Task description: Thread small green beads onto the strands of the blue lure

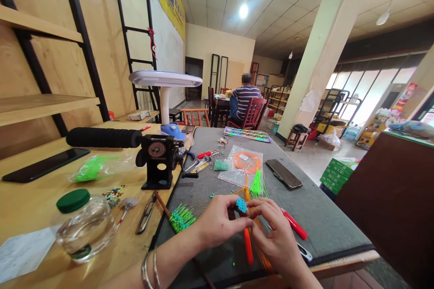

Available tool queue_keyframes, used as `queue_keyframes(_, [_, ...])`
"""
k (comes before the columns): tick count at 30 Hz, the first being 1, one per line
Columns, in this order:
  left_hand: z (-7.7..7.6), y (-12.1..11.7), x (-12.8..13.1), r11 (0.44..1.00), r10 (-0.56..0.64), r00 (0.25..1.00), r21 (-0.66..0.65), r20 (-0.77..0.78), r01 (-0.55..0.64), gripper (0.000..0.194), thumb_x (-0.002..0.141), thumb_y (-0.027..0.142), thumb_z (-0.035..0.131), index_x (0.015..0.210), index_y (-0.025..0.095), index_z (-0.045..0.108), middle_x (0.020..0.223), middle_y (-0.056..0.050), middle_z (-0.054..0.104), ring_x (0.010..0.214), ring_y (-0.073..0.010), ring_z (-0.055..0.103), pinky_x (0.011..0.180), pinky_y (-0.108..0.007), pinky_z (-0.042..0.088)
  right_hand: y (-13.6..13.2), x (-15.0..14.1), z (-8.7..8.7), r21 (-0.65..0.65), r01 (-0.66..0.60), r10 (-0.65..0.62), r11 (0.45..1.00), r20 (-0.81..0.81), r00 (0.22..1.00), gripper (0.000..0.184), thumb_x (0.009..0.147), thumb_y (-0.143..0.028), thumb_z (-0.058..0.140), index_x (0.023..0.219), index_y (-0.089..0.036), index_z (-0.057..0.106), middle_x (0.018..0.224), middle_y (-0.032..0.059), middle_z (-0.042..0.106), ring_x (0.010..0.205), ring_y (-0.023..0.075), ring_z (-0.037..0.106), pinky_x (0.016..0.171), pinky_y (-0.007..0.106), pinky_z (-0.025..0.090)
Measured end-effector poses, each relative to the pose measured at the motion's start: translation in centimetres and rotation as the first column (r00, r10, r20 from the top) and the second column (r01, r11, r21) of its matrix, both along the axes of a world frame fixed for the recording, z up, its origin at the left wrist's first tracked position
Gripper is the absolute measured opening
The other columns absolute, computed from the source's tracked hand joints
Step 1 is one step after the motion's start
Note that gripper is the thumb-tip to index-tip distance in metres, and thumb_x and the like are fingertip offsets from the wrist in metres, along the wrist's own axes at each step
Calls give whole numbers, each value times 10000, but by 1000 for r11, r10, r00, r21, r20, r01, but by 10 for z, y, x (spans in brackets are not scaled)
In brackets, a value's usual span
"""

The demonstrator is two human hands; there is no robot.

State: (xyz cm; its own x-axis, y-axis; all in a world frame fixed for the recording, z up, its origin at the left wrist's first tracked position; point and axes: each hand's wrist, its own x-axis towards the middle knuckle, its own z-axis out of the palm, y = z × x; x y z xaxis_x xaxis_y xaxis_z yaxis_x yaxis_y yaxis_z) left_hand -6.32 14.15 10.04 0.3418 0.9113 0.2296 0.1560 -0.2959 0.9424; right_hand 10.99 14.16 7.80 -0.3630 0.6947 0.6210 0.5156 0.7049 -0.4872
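My left hand (219,220) is closed around a small, round, bright blue beaded piece (241,205), whose knobbly face shows between thumb and forefinger. Close against its right side, my right hand (273,228) has its thumb and fingers pinched together; whatever lies between them is too small to make out. Orange threads (247,193) run behind the hands and out below them. Beneath my fingers lies a red-handled tool (248,247). A bundle of green strands with blue bits (181,219) rests left of my left hand. Bright green strands (257,184) lie beyond the hands.
A black hand-cranked winder (158,162) stands left on the wooden table, near a green-lidded jar (84,230). An orange coil (246,162) in plastic and a phone (284,174) lie on the grey mat. Another red tool (294,225) is right. A person (247,99) sits far back.
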Motion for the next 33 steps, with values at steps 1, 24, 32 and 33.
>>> queue_keyframes(1, [-1, 0, 0, 1000, -7, 1000, 11, -5, 7, 126, 689, 249, 635, 657, 135, 590, 609, 17, 531, 596, -104, 426, 561, -220, 343, 0, 0, 1, 11, -1, 1, 1000, 12, 1000, 147, 739, -95, 532, 767, -235, 567, 981, 59, 672, 969, 235, 596, 833, 387, 486])
queue_keyframes(24, [-9, -43, -74, 965, 22, 772, 215, -635, 150, 119, 754, 98, 557, 720, 187, 627, 849, -20, 630, 788, -157, 568, 702, -229, 389, 1, 3, 13, 78, -144, 112, 986, 320, 941, 151, 740, -117, 552, 789, -254, 593, 1082, 34, 675, 1059, 247, 563, 927, 477, 424])
queue_keyframes(32, [-4, -30, -77, 957, 159, 835, 289, -527, -1, 126, 825, 204, 540, 747, 172, 634, 744, -10, 631, 699, -145, 540, 637, -227, 360, -2, 1, 17, 44, -225, 193, 973, 370, 909, 154, 750, -120, 531, 803, -257, 578, 1127, 32, 648, 1090, 244, 528, 973, 499, 376])
queue_keyframes(33, [-4, -29, -77, 957, 161, 832, 289, -531, 0, 126, 825, 203, 542, 747, 171, 635, 744, -11, 634, 701, -146, 542, 636, -226, 359, -3, 1, 18, 40, -231, 201, 972, 370, 907, 155, 748, -119, 532, 803, -256, 576, 1129, 29, 647, 1091, 242, 526, 977, 497, 373])
